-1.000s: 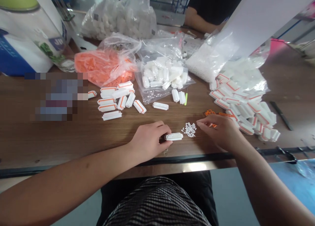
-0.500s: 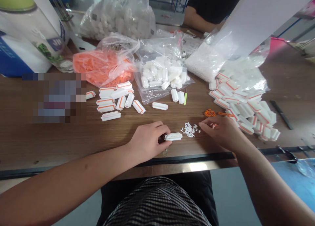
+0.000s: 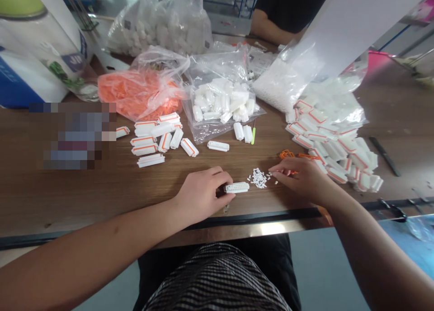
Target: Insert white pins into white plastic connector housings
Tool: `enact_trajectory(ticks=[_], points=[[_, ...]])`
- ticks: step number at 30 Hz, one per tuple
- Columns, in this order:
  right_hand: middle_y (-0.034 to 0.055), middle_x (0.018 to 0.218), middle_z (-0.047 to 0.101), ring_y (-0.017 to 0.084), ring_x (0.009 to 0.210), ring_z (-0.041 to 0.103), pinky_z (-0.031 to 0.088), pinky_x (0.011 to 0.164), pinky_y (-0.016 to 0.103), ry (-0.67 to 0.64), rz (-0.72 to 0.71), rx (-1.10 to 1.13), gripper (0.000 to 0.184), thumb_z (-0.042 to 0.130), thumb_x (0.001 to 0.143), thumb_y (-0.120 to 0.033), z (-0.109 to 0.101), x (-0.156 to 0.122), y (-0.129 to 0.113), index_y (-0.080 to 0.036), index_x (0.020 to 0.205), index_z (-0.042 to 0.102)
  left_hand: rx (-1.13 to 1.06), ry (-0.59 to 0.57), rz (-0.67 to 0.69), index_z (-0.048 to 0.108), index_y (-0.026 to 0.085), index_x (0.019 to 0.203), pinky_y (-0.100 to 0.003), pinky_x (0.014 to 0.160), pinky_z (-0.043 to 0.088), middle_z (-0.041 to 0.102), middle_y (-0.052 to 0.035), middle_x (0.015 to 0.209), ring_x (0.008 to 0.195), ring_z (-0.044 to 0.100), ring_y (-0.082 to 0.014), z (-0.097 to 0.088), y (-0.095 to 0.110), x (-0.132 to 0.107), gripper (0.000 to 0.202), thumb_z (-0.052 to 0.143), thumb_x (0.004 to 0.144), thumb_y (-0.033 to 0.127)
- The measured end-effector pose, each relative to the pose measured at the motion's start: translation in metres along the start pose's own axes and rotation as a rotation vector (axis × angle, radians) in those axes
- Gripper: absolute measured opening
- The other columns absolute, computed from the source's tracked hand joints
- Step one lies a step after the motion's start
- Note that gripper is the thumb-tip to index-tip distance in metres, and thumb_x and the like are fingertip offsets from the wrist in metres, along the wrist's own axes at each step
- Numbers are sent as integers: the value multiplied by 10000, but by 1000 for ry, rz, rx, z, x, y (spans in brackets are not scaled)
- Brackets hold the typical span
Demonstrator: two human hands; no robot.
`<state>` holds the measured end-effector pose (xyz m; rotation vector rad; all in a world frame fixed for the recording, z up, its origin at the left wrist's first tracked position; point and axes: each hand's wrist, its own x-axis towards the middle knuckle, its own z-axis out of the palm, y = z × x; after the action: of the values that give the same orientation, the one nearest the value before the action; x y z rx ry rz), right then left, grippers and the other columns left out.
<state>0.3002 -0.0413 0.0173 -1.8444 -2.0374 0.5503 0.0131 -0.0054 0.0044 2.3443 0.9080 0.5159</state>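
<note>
My left hand [image 3: 205, 192] grips a white plastic connector housing [image 3: 238, 187] between thumb and fingers, its row of slots facing up, close to the table's front edge. Just right of it lies a loose pile of tiny white plugs [image 3: 259, 178]. My right hand [image 3: 300, 177] is at the pile's right side, thumb and forefinger pinched around one tiny white plug at the fingertips. Behind that hand are orange plastic frames [image 3: 287, 154], partly covered by it.
White housings with orange strips lie at left [image 3: 144, 140] and in a heap [image 3: 335, 153] at right. Behind stand bags of orange parts [image 3: 139, 91], white housings [image 3: 222, 101] and white granules [image 3: 286, 82]. A green-handled pick [image 3: 253, 135] and a dark flat tool [image 3: 384, 156] lie nearby. A person's arm [image 3: 271, 28] rests opposite.
My right hand has shifted slightly left to the edge of the plug pile, its fingertips closing together. The left hand keeps its hold on the housing. The view has moved a little.
</note>
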Motion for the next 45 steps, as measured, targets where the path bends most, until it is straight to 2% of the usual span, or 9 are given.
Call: enact_trajectory(ticks=[4, 8, 11, 16, 20, 28, 36, 41, 45], points=[[10, 759, 753, 174, 660, 671, 491, 602, 284, 0, 113, -42, 189, 585, 806, -303, -4, -2, 0, -232, 763, 754, 9, -10, -4, 651, 201, 912, -243, 602, 433, 640, 24, 847, 618, 556, -99, -1, 1, 0, 109, 675, 845, 284], [13, 786, 742, 168, 672, 654, 493, 635, 293, 40, -6, -6, 185, 581, 813, -310, -2, 0, -5, -232, 811, 749, 0, -8, -10, 650, 200, 903, -237, 583, 424, 640, 28, 836, 593, 543, -92, -1, 1, 1, 103, 682, 837, 273], [12, 719, 714, 170, 654, 636, 466, 625, 297, 23, -47, -41, 183, 594, 813, -334, 2, 2, -9, -232, 745, 729, -3, -7, -8, 649, 200, 898, -235, 577, 418, 636, 29, 825, 591, 538, -92, -2, 1, 1, 101, 683, 837, 272], [0, 555, 649, 169, 535, 589, 404, 575, 307, 67, 137, -188, 233, 594, 781, -353, 7, 4, -10, -231, 599, 674, -4, -15, -13, 651, 196, 912, -242, 591, 426, 635, 25, 841, 603, 544, -95, -1, 1, 0, 109, 684, 843, 274], [2, 556, 653, 180, 544, 597, 395, 535, 300, 72, 264, -155, 248, 596, 761, -390, 3, 3, -9, -232, 587, 675, 2, -8, -6, 654, 194, 911, -246, 592, 426, 637, 22, 844, 600, 540, -97, 0, 0, 0, 119, 688, 839, 282], [9, 659, 712, 169, 605, 641, 463, 582, 287, 54, 101, -36, 178, 605, 751, -335, 1, 0, -7, -232, 668, 725, 4, -2, -3, 649, 200, 900, -234, 573, 419, 645, 23, 842, 586, 533, -90, -1, 1, 1, 105, 676, 841, 283], [-11, 479, 616, 157, 464, 560, 375, 462, 281, 91, 229, -128, 268, 595, 749, -379, 3, -3, -7, -238, 530, 660, -7, 5, 8, 644, 200, 908, -234, 580, 423, 639, 25, 840, 594, 538, -90, 0, -1, 0, 108, 669, 849, 287], [12, 755, 744, 173, 651, 650, 484, 617, 293, 104, 110, 21, 182, 604, 755, -337, -1, -2, -5, -235, 741, 753, -1, -2, -2, 645, 197, 900, -237, 583, 425, 637, 25, 838, 592, 537, -91, 0, 0, 0, 107, 684, 839, 275], [19, 723, 733, 172, 659, 647, 483, 628, 295, 54, 70, 42, 172, 609, 769, -325, 2, -1, -2, -234, 722, 747, -1, -1, -3, 645, 198, 901, -233, 577, 420, 635, 26, 833, 588, 533, -88, -1, 0, 0, 106, 684, 840, 276]])
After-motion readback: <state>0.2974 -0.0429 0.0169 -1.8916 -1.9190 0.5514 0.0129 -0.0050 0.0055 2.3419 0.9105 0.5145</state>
